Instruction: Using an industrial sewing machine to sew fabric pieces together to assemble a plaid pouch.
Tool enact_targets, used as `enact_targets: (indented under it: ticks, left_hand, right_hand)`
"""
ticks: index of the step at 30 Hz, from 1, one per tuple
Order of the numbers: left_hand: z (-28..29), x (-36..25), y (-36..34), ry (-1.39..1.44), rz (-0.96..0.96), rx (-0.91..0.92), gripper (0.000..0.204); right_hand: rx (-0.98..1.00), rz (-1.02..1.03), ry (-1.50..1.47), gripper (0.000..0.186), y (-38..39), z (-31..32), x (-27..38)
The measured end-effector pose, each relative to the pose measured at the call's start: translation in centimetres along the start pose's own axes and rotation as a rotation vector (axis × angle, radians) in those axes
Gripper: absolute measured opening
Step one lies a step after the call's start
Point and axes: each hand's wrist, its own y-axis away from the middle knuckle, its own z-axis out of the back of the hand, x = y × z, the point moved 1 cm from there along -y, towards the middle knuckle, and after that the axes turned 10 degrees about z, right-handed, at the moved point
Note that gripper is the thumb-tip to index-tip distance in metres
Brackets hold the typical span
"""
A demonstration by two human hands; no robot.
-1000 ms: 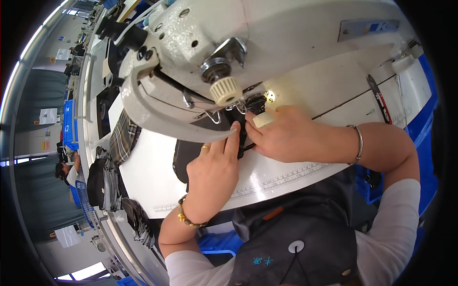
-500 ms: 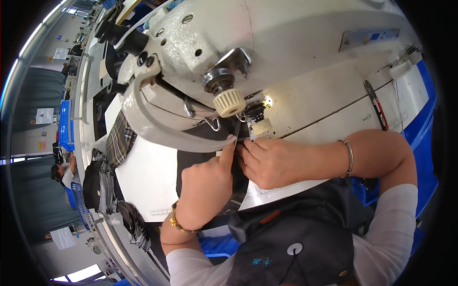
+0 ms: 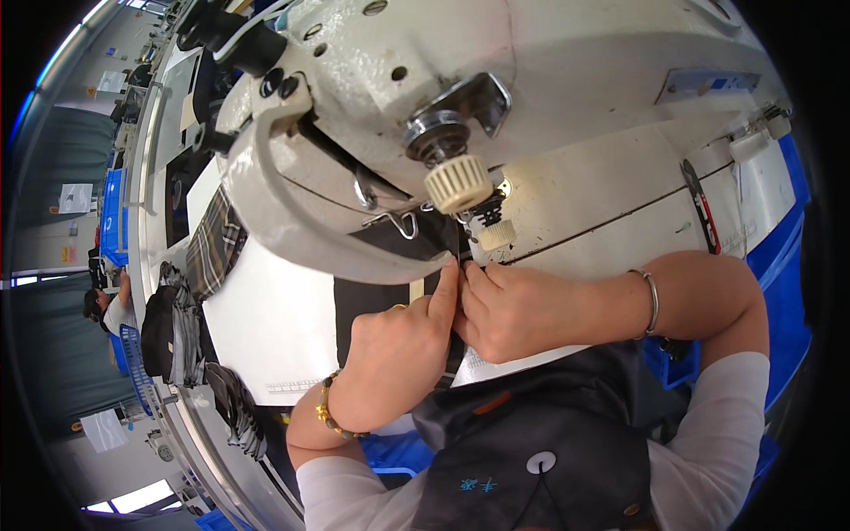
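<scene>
A piece of dark fabric (image 3: pixel 359 296) with a pale strip lies under the head of a white sewing machine (image 3: pixel 575 97). Beside the fabric's right edge my left hand (image 3: pixel 398 354) has its index finger extended, its other fingers curled and its thumb hidden; it holds the cloth there. My right hand (image 3: pixel 509 310) pinches that same edge, its fingertips almost touching the left index finger. Both hands are just in front of the machine's cream tension knob (image 3: pixel 496 234). The machine's curved lever (image 3: pixel 310 234) hides part of the fabric, and the needle is not visible.
Red-and-black thread snips (image 3: pixel 701 208) lie on the machine bed at right. Plaid cloth (image 3: pixel 215 252) rests on the table's left side, with stacked dark pieces (image 3: pixel 168 332) beyond its edge. Blue bins (image 3: pixel 113 217) and another person (image 3: pixel 111 310) are farther left.
The view has shifted slightly, so the machine appears larger and lower. Both hands stay together at the fabric edge; the left index finger now points more upright beside the right fingertips.
</scene>
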Motion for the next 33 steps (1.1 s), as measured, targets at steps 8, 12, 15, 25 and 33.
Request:
enact_targets:
  ticks: [8,12,15,25,33]
  left_hand:
    - [-0.1,-0.2,-0.3,0.084,0.009,0.128,0.069]
    - [-0.2,-0.1,-0.7,0.168,-0.007,0.138,0.067]
    - [-0.7,0.2,-1.1,0.195,0.024,0.072,0.062]
    - [-0.6,1.2,-2.4,0.316,0.110,0.073,0.055]
    - [0.2,0.3,-0.7,0.508,0.049,0.211,0.061]
  right_hand:
    - [-0.147,0.043,0.037,0.020,0.0,0.7,1.1]
    - [-0.127,0.056,0.041,0.021,0.1,0.9,0.9]
    - [0.054,0.016,0.016,0.026,0.3,1.4,0.9]
    - [-0.050,0.011,0.132,0.026,0.2,1.3,-0.5]
    - [0.004,-0.012,0.134,0.028,0.2,2.6,1.6]
